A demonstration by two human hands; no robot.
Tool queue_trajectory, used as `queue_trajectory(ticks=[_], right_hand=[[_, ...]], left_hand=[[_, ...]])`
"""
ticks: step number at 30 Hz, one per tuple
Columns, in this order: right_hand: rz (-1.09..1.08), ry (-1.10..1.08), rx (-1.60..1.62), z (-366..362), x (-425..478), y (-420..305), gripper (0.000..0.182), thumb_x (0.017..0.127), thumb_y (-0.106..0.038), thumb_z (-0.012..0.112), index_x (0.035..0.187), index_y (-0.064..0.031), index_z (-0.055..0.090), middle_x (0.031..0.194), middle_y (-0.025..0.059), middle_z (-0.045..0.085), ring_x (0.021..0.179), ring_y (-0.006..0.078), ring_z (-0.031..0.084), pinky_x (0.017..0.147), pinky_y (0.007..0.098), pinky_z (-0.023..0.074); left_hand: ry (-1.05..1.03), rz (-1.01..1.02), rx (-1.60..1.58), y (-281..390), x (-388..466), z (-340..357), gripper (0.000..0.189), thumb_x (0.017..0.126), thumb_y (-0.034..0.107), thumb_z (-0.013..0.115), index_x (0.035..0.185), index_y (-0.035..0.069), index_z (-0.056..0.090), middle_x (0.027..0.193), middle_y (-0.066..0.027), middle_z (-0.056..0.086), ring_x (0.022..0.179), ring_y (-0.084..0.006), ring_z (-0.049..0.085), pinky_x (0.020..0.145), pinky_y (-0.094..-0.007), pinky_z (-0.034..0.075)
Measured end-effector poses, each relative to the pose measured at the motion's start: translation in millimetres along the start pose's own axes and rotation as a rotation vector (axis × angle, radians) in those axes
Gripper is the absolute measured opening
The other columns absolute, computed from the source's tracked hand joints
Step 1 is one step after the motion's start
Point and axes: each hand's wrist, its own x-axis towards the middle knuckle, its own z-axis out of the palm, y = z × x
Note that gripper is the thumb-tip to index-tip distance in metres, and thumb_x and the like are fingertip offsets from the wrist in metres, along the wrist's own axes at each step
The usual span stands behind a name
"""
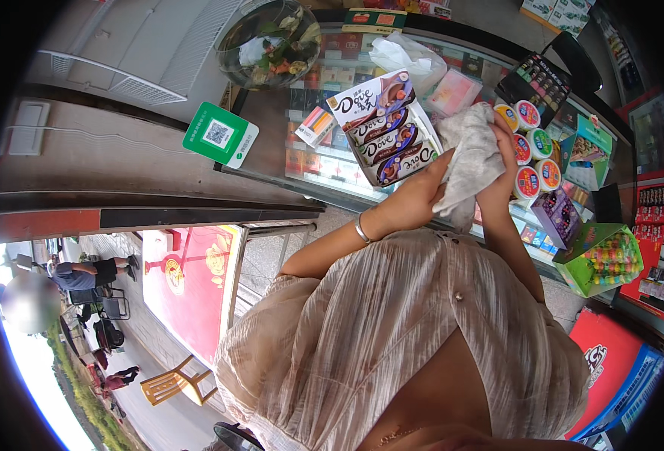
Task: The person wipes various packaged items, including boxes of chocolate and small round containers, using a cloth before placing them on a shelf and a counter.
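Observation:
A crumpled grey-white cloth (473, 152) is held between my two hands in front of my chest. My left hand (422, 197), with a silver bracelet on its wrist, grips the cloth's left edge. My right hand (501, 163) holds the other side, its fingers partly hidden by the cloth. Just beyond my left hand, an open display box of Dove chocolate bars (388, 129) rests on the glass counter (340, 144). Several round tubs with coloured lids (540, 142) stand close to the right of my right hand.
On the counter are a plastic bag (408, 56), a pink-and-white packet (454, 93), a black display box (535, 84), a purple box (556, 217) and a green candy box (597, 259). A glass fishbowl (270, 45) and a green payment sign (219, 135) are at the left end.

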Motion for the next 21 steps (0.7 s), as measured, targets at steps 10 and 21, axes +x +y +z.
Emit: queue_trajectory(ticks=[10, 21], right_hand=[[0.254, 0.496, 0.551, -59, 27, -24, 0.038, 0.098, -0.019, 0.051, 0.13, -0.0002, 0.047, 0.135, 0.0176, 0.051, 0.122, 0.0299, 0.054, 0.104, 0.0433, 0.0451], [0.317, 0.316, 0.54, -72, -3, -6, 0.039, 0.097, -0.023, 0.052, 0.128, -0.0002, 0.047, 0.131, 0.0177, 0.052, 0.115, 0.0312, 0.058, 0.098, 0.0455, 0.0497]], left_hand=[[0.236, 0.35, 0.523, -29, 16, 16, 0.042, 0.08, 0.0, 0.063, 0.122, 0.001, 0.057, 0.118, -0.0154, 0.058, 0.103, -0.0353, 0.056, 0.09, -0.0439, 0.046], [0.054, -0.406, 1.012, -31, 21, -67, 0.088, 0.06, 0.056, 0.081, 0.12, -0.003, 0.054, 0.113, -0.0191, 0.059, 0.105, -0.034, 0.06, 0.088, -0.0413, 0.052]])
